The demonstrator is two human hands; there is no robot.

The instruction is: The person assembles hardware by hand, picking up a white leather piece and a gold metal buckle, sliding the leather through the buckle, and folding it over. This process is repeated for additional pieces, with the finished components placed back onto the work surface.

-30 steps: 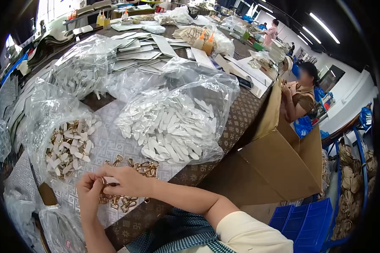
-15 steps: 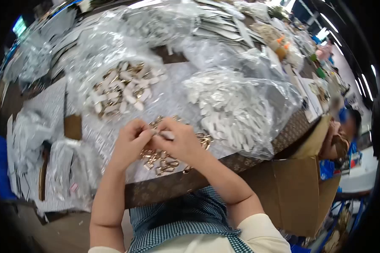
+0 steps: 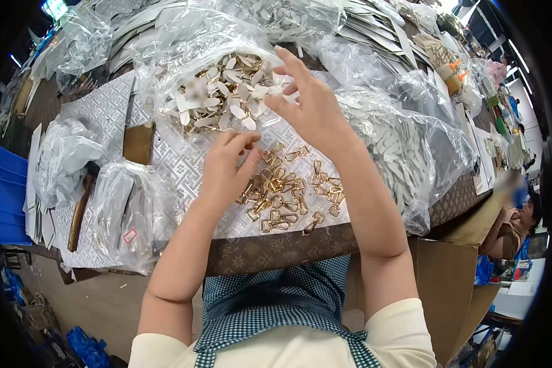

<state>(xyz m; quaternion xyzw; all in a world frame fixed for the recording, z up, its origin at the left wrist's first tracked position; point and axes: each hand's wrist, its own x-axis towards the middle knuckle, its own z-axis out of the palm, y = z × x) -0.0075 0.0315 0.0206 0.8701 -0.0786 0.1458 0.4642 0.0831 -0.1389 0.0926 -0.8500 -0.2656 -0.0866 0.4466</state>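
Observation:
My right hand (image 3: 313, 107) is raised with thumb and fingers spread and nothing between them, beside an open clear bag of pale tabs with gold clasps (image 3: 233, 92). A blurred pale piece (image 3: 196, 91) shows over that pile. Lower and to the left, my left hand (image 3: 230, 162) has bent fingers with a gap to the thumb, and no item shows in it. Loose gold clasps (image 3: 279, 190) lie on the patterned sheet just right of my left hand. A clear bag of pale tabs without clasps (image 3: 386, 135) lies behind my right forearm.
Wrapped plastic bundles (image 3: 126, 208), a wooden-handled hammer (image 3: 80, 214) and a blue bin (image 3: 9, 196) are at the left. Flat grey sheets (image 3: 380, 37) lie at the back. A cardboard box (image 3: 448, 276) stands at the right, with another person (image 3: 515, 227) beyond it.
My hands, close together over the clasps before with a small pale piece between the fingers, have parted. The right one moved up toward the bag. The view has shifted too.

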